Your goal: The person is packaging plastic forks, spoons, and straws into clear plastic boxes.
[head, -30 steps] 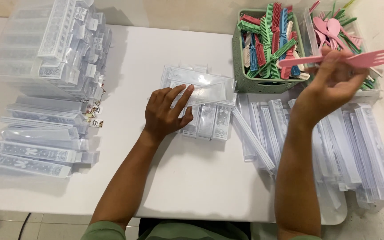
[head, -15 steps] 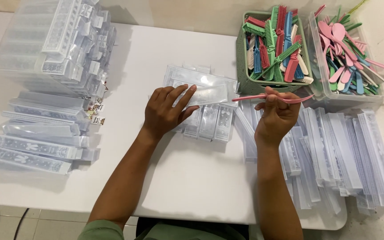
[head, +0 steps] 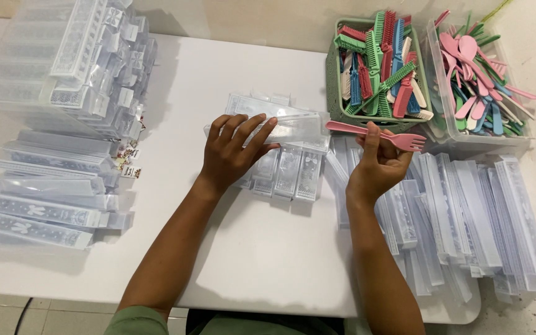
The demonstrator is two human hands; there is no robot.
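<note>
The right hand [head: 376, 169] is now holding a pink fork [head: 376, 133] just right of the clear sleeve [head: 283, 127], having carried it down from above the utensil bin [head: 476, 146]; its fingers are pinching the handle, tines pointing right; the left hand [head: 234, 152] is still pressing the sleeve flat on the white surface [head: 262, 248], fingers spread; fork and sleeve mouth are now nearly aligned; a green basket [head: 333, 93] of combs is sitting behind.
</note>
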